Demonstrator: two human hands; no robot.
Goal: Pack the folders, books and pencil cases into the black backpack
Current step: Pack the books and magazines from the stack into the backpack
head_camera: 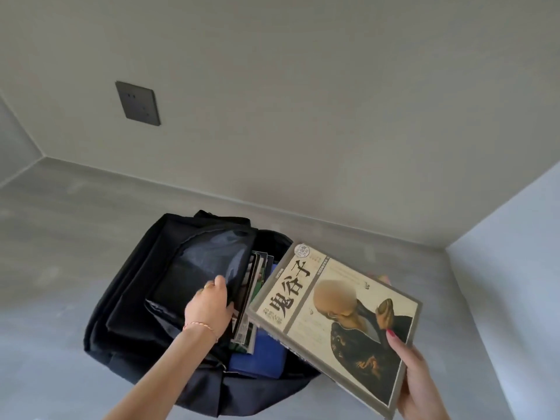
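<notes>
Right now the black backpack (127, 301) sits on the grey floor (60, 213) near the wall, its main compartment unzipped and gaping upward. Her left hand (209, 307) reaches into the opening, fingers curled over the edge of the dark inner flap (197, 268) and holding it back toward the bag's front side. A thin bracelet (201, 325) circles that wrist. Already standing inside the compartment are several thin books or folders (251, 298), packed edge-up, with a blue folder (260, 353) beside them nearer to her.

Her right hand (415, 377) grips a large hardback book (336, 322) by its near corner, thumb on the cover and fingers underneath. That book has a beige cover with big black Chinese characters and a picture of a bald, robed figure; it hangs tilted just above the open mouth of the bag, its far end over the packed items, not touching them as far as I can tell.

On the wall behind, a dark socket plate (138, 103) is mounted.
</notes>
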